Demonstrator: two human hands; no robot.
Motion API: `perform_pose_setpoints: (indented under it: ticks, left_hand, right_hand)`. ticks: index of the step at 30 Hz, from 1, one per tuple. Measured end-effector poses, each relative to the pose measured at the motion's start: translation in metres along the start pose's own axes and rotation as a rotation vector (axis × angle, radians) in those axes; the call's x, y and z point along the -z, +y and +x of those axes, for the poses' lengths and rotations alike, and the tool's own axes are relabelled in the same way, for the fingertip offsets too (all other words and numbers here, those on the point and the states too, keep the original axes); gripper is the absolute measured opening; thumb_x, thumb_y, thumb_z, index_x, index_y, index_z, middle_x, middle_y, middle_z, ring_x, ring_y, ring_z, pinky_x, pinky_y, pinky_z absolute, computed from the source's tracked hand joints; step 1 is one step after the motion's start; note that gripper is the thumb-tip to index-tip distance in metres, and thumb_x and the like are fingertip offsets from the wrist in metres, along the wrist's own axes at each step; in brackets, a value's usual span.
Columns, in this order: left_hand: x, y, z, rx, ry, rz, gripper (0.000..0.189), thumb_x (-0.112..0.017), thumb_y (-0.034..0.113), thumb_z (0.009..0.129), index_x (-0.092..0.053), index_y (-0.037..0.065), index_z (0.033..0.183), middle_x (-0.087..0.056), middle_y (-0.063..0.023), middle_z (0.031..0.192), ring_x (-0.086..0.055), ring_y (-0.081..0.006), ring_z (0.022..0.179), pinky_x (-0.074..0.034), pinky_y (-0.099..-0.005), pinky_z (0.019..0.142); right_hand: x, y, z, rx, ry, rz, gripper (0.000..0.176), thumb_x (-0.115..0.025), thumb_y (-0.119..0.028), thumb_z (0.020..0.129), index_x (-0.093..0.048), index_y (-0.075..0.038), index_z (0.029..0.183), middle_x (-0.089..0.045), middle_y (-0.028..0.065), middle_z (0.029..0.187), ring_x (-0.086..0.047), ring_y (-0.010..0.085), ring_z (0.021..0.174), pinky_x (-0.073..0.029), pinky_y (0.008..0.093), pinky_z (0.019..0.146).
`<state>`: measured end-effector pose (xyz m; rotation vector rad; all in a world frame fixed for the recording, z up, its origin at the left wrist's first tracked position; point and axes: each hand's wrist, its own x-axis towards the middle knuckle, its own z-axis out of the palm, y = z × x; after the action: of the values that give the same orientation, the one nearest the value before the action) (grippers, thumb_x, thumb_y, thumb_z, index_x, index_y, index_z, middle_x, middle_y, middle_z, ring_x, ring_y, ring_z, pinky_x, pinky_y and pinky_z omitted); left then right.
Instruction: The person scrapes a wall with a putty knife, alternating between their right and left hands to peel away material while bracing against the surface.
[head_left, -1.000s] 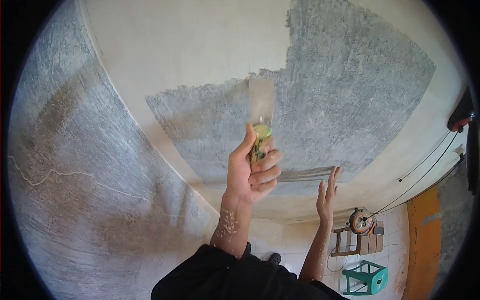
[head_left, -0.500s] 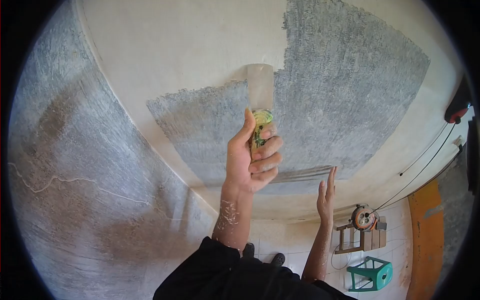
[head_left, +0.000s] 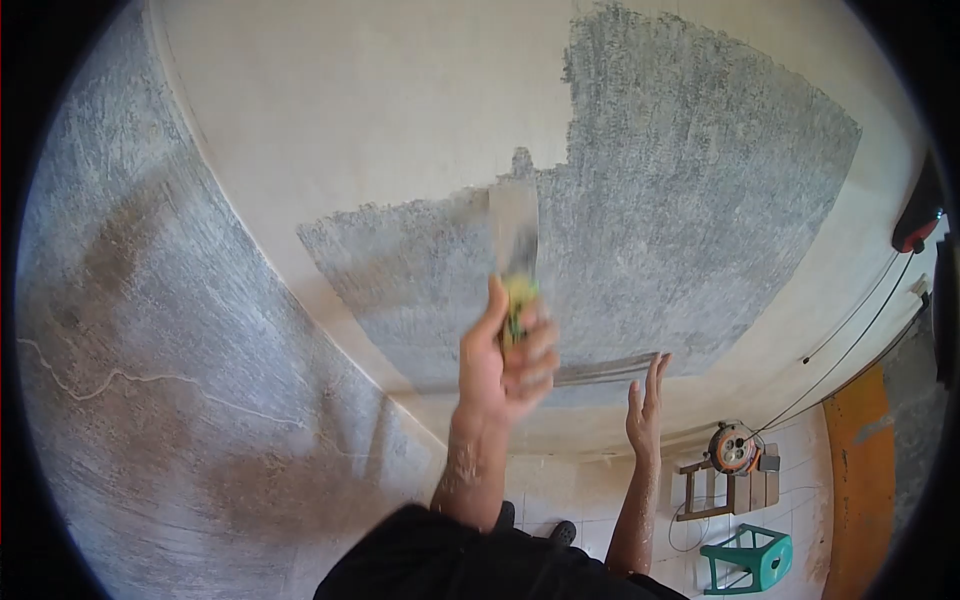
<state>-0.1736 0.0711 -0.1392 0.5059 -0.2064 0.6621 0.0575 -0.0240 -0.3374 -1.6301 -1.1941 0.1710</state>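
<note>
My left hand is wrapped around the yellow-green handle of a putty knife, thumb along the handle's left side. Motion blurs the knife and the fingers. Its wide, flat blade points up the wall and overlaps the grey patch, with its edge near the border of the whitish coating. A small, ragged grey notch shows just above the blade. Lower and to the right, my right hand is raised with fingers stretched out, fingertips at the wall. Pale flakes cling to both forearms.
A rough grey wall meets this one at a corner on the left. At lower right, a cable reel rests on a wooden stool, near a green plastic stool. Cords hang from a red-and-black object. An orange panel stands at right.
My left hand and the putty knife have moved down the wall. A grey notch now shows where the blade's edge was. My right hand stays raised at the wall, little changed.
</note>
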Motion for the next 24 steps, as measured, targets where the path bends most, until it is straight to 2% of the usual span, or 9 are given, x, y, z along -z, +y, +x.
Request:
perform_pose_setpoints:
  ticks: [3, 6, 8, 12, 13, 15, 18, 21, 24]
  left_hand:
    - [-0.004, 0.01, 0.011, 0.052, -0.043, 0.001, 0.05, -0.03, 0.056, 0.102, -0.049, 0.013, 0.083, -0.033, 0.0059, 0.057, -0.022, -0.003, 0.036, -0.018, -0.0191, 0.028]
    - [-0.039, 0.034, 0.042, 0.006, -0.114, 0.1, 0.05, -0.03, 0.056, 0.102, -0.049, 0.013, 0.085, -0.032, 0.0059, 0.057, -0.021, -0.0031, 0.036, -0.018, -0.0195, 0.028]
    - [-0.056, 0.039, 0.056, -0.02, -0.146, 0.127, 0.05, -0.03, 0.056, 0.102, -0.049, 0.013, 0.085, -0.032, 0.0059, 0.057, -0.021, -0.003, 0.036, -0.018, -0.0196, 0.028]
    - [-0.012, -0.005, 0.018, -0.036, 0.014, -0.011, 0.05, -0.029, 0.056, 0.102, -0.049, 0.013, 0.084, -0.033, 0.0054, 0.057, -0.022, -0.003, 0.036, -0.019, -0.0196, 0.029]
    - [-0.009, -0.005, 0.02, -0.009, -0.004, -0.01, 0.051, -0.029, 0.056, 0.102, -0.049, 0.013, 0.084, -0.034, 0.0055, 0.057, -0.022, -0.003, 0.036, -0.019, -0.0196, 0.029]
    - [-0.007, -0.004, 0.019, 0.041, -0.018, -0.019, 0.051, -0.029, 0.057, 0.102, -0.049, 0.013, 0.083, -0.035, 0.0055, 0.057, -0.022, -0.003, 0.036, -0.019, -0.0196, 0.028]
    - [-0.042, 0.009, 0.022, 0.117, -0.047, -0.022, 0.052, -0.029, 0.057, 0.102, -0.049, 0.013, 0.081, -0.035, 0.0055, 0.056, -0.022, -0.0032, 0.036, -0.019, -0.0199, 0.028]
    - [-0.02, 0.001, 0.018, 0.011, 0.103, 0.086, 0.051, -0.034, 0.06, 0.099, -0.048, 0.015, 0.079, -0.03, 0.0069, 0.054, -0.019, -0.0024, 0.035, -0.015, -0.0186, 0.027]
    - [-0.022, -0.003, 0.018, 0.04, 0.061, -0.021, 0.052, -0.034, 0.06, 0.099, -0.048, 0.014, 0.081, -0.03, 0.0064, 0.053, -0.02, -0.0024, 0.035, -0.015, -0.0185, 0.027]
  right_hand:
    - [-0.007, 0.004, 0.002, -0.003, -0.021, 0.059, 0.067, -0.044, -0.032, 0.103, -0.01, -0.006, 0.155, 0.005, 0.0226, 0.16, 0.001, 0.0364, 0.149, -0.01, 0.0479, 0.118]
    - [-0.033, 0.001, 0.002, 0.098, 0.122, -0.101, 0.08, -0.055, -0.033, 0.099, -0.004, -0.005, 0.155, 0.009, 0.0261, 0.159, 0.004, 0.042, 0.148, -0.01, 0.0503, 0.118]
    - [-0.053, -0.013, 0.003, 0.048, 0.103, -0.179, 0.093, -0.062, -0.037, 0.093, 0.0, -0.005, 0.155, 0.011, 0.0275, 0.158, 0.007, 0.0451, 0.146, -0.008, 0.0539, 0.117]
    - [-0.07, -0.013, 0.0, -0.079, 0.035, -0.273, 0.112, -0.07, -0.047, 0.084, 0.007, -0.006, 0.154, 0.016, 0.0269, 0.157, 0.014, 0.0471, 0.145, -0.003, 0.0604, 0.115]
    - [-0.071, -0.005, 0.001, -0.096, 0.01, -0.293, 0.115, -0.071, -0.049, 0.083, 0.01, -0.006, 0.154, 0.017, 0.0264, 0.157, 0.017, 0.045, 0.145, 0.0, 0.0614, 0.114]
    - [-0.07, 0.004, 0.006, -0.063, 0.01, -0.263, 0.114, -0.069, -0.052, 0.084, 0.007, -0.004, 0.153, 0.018, 0.0284, 0.156, 0.019, 0.0458, 0.144, 0.004, 0.0622, 0.113]
    - [-0.071, 0.006, 0.003, -0.013, 0.017, -0.26, 0.111, -0.066, -0.054, 0.086, 0.005, -0.003, 0.153, 0.019, 0.0294, 0.156, 0.02, 0.0469, 0.143, 0.007, 0.0625, 0.112]
    - [-0.073, 0.009, -0.003, -0.009, 0.01, -0.24, 0.108, -0.063, -0.054, 0.088, 0.004, -0.003, 0.154, 0.018, 0.0296, 0.156, 0.02, 0.0474, 0.143, 0.007, 0.063, 0.112]
    - [-0.068, 0.01, 0.001, -0.026, -0.01, -0.252, 0.105, -0.062, -0.052, 0.089, 0.004, -0.004, 0.154, 0.017, 0.029, 0.156, 0.019, 0.0468, 0.143, 0.007, 0.0627, 0.112]
